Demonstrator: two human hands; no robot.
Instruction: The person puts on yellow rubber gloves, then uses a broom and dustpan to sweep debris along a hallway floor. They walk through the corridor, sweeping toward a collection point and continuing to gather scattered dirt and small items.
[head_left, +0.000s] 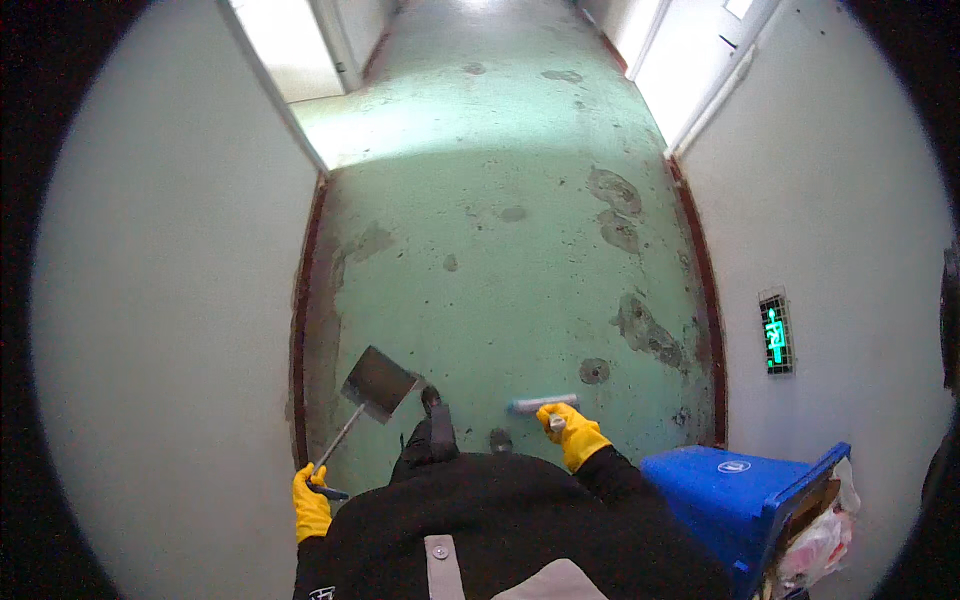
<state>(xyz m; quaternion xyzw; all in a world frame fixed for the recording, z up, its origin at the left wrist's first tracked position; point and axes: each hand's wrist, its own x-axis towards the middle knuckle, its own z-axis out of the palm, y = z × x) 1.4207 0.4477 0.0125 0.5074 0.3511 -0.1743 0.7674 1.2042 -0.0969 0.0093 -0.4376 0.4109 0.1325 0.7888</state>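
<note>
My left hand (311, 503), in a yellow rubber glove, is closed round the handle of a flat square shovel (380, 383). Its dark blade is held out ahead, close to the left wall, beside my dark shoe (430, 398); I cannot tell whether it touches the floor. My right hand (574, 437), also in a yellow glove, is curled at a white bar-shaped tool with a bluish left end (542, 404). Its exact kind does not show. A pale piece, perhaps its handle, sits between the fingers.
A blue wheelie bin (715, 485), tilted, stands at my right with plastic bags (820, 545) at its opening. Worn green floor (480, 300) with dark patches runs ahead between white walls. Bright doorways open on both sides. A lit green sign (775, 335) hangs on the right wall.
</note>
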